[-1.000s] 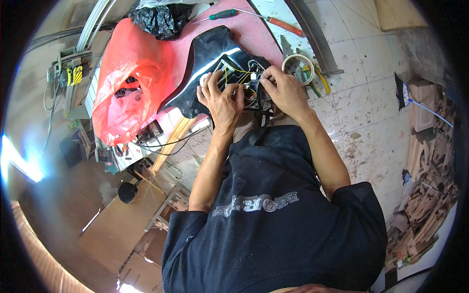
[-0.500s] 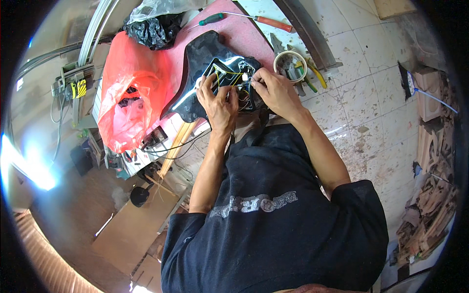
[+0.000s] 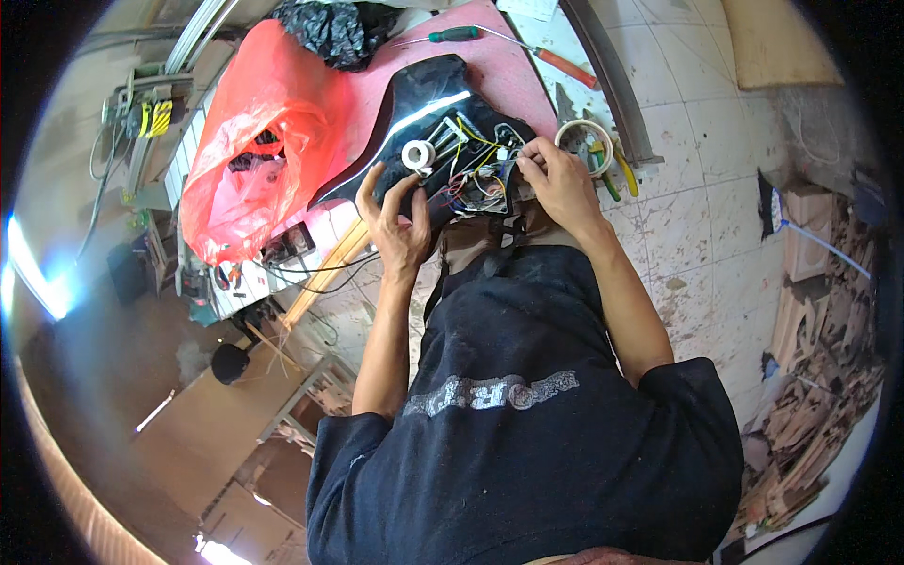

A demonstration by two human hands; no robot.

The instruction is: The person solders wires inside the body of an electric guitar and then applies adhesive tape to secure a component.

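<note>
A glossy black guitar-shaped body [image 3: 414,104] lies on a pink-topped bench [image 3: 513,71], its back cavity open with yellow, red and white wires [image 3: 476,169] showing. A small white tape roll [image 3: 418,155] rests on the body. My left hand [image 3: 400,221] lies on the body's near edge just below the tape roll, fingers spread. My right hand [image 3: 556,179] pinches at the wires on the cavity's right side; what sits between its fingertips is too small to tell.
A red plastic bag [image 3: 250,155] and a black bag [image 3: 330,28] lie left of the body. Two screwdrivers [image 3: 513,42] rest at the back. A round cup with pliers [image 3: 593,151] stands right. Tiled floor and wood scraps [image 3: 819,377] lie to the right.
My head has moved, so the bench appears shifted. My left hand has slid down off the cavity to the body's near edge, uncovering the white tape roll. The right hand stays at the wires.
</note>
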